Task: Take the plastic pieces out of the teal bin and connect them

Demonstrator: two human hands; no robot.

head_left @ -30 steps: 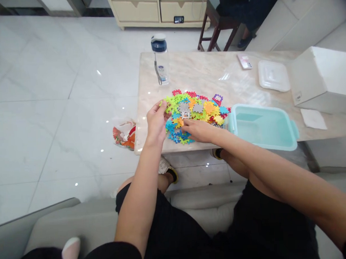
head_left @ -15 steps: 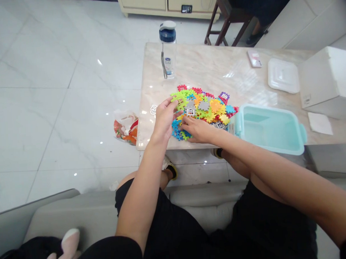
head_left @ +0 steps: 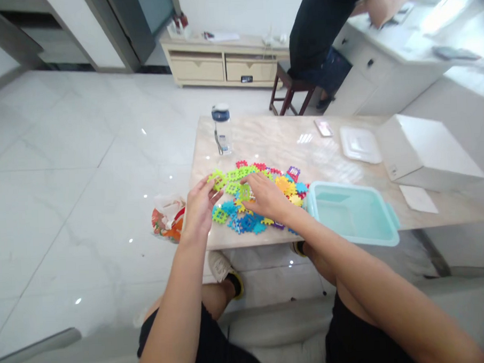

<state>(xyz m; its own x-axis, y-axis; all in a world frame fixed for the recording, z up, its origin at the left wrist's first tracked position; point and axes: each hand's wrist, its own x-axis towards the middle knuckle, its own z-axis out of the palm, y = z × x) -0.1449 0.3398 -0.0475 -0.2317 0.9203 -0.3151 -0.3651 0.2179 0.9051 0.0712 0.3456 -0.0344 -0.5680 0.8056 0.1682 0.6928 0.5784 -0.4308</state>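
Note:
A heap of colourful plastic interlocking tiles (head_left: 262, 202) lies on the marble table (head_left: 272, 140). My left hand (head_left: 198, 205) is at the heap's left edge, its fingers pinched on a yellow-green tile (head_left: 218, 180). My right hand (head_left: 264, 196) rests palm down on the middle of the heap, fingers bent over a green tile (head_left: 244, 192); whether it grips that tile is unclear. An open turquoise plastic box (head_left: 353, 213) stands just right of the heap, at the table's near edge.
A clear water bottle (head_left: 222, 130) with a blue cap stands behind the heap. A white lid (head_left: 359, 144), a white carton (head_left: 425, 152), a paper slip (head_left: 418, 199) and a small card (head_left: 323, 127) lie to the right. A crumpled bag (head_left: 167, 219) lies on the floor. Another person (head_left: 323, 23) stands at the back counter.
The camera tilted up, showing more of the room. My right hand moved from the heap's near edge onto its middle. My left hand still holds the yellow-green tile at the left.

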